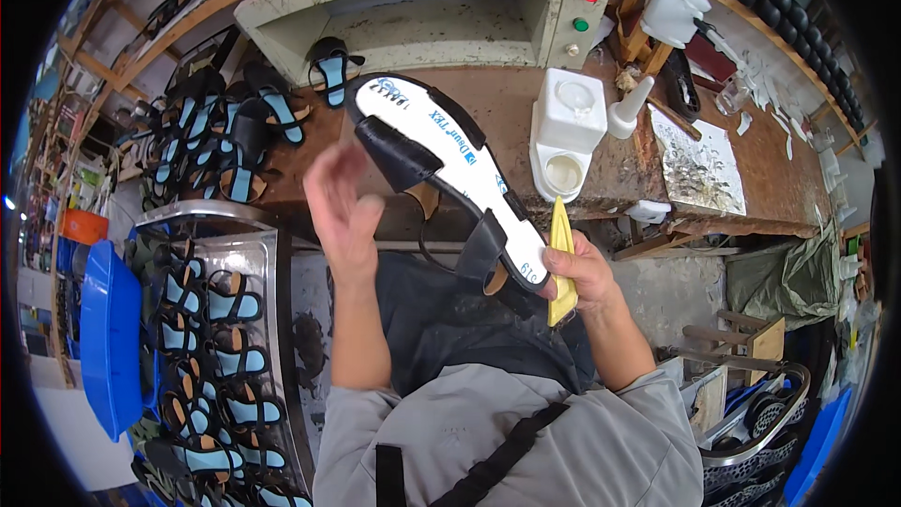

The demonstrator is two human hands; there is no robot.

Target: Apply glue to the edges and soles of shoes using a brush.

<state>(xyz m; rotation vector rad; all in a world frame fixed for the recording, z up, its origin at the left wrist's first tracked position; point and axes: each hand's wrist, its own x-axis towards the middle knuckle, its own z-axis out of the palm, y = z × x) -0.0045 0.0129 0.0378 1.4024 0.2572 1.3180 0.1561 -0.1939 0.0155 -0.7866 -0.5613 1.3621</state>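
Lower left, a metal tray (284, 300) holds sandals (235, 357); upper right, a white dispenser (572, 122) stands. Right hand (588, 272) grasps 1 black shoe (450, 145) and 1 yellow tool (561, 258); left hand (345, 202), released, beside.

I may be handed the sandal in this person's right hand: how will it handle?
The sandal is probably stiff lengthwise: the right hand grips one end without visible sag. Likely light, since that hand also holds a yellow tool. Its bowed straps probably flex.
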